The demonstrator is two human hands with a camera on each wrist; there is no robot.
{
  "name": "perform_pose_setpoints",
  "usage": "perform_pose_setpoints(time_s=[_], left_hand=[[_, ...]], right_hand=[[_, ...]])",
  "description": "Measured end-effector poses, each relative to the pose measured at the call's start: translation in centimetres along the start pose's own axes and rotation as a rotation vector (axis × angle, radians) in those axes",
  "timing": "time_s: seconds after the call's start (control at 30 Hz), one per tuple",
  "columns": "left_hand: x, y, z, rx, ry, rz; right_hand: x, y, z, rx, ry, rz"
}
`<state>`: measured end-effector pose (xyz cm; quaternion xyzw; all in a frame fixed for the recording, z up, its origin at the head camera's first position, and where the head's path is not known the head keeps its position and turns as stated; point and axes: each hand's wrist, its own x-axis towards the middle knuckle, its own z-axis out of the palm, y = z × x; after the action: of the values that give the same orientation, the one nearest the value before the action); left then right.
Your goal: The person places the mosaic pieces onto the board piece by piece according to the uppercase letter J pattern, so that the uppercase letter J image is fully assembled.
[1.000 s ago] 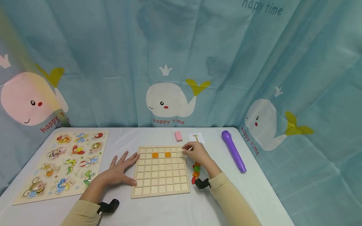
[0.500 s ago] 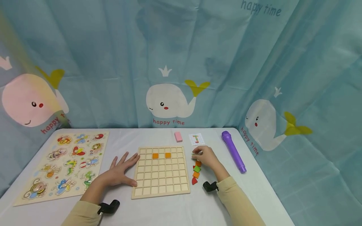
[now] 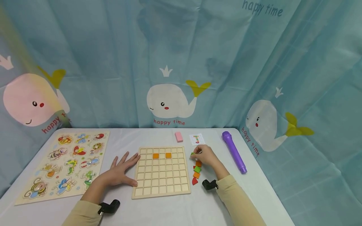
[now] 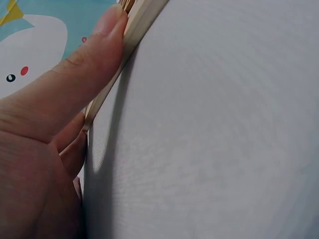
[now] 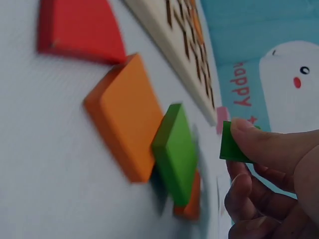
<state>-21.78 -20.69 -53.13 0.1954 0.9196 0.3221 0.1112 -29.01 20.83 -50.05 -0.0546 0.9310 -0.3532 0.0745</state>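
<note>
Plainly, at the left of the white-covered desk [image 3: 158,213] lies a wooden insect puzzle [image 3: 60,163] with colourful bug pictures. Right of it, the left hand [image 3: 121,172] rests with its fingers spread wide, thumb and fingertips touching the left edge of a wooden grid board [image 3: 162,174]. That board lies flat in the middle, with two orange squares [image 3: 156,156] in its second row from the far side, one cell between them. Beyond its far edge, toward the right, sit a pink block [image 3: 178,137] and, farther right, a small printed card [image 3: 197,139]. Near the card, the right hand [image 3: 205,155] pinches a green piece [image 5: 228,149] between thumb and fingers, just beside the board's far right corner; whether the piece touches the desk I cannot tell. Nearer, along the board's right edge, loose red, orange and green pieces [image 3: 196,175] lie in a short line, some touching. Farthest right, a purple microphone [image 3: 234,152] lies slantwise, its head at the far end.
</note>
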Motion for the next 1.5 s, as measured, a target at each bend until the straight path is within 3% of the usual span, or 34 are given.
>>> perform_pose_setpoints(time_s=[0.13,0.5,0.87,1.5], left_hand=[[0.0,-0.1,0.0,-0.008,-0.008,-0.024],[-0.2,0.3,-0.2,-0.009,0.003,0.014],[0.0,0.1,-0.1,0.009,0.001,-0.005],[-0.2,0.5,-0.4,0.004,-0.004,-0.017]], right_hand=[[0.1,-1.0,0.1,0.012,0.005,-0.051],[0.9,-3.6,1.7,-0.012,-0.024,-0.199],[1.5,-5.9,3.1,0.065,-0.061,-0.235],[3.5,-8.3,7.3,0.055,-0.104,-0.289]])
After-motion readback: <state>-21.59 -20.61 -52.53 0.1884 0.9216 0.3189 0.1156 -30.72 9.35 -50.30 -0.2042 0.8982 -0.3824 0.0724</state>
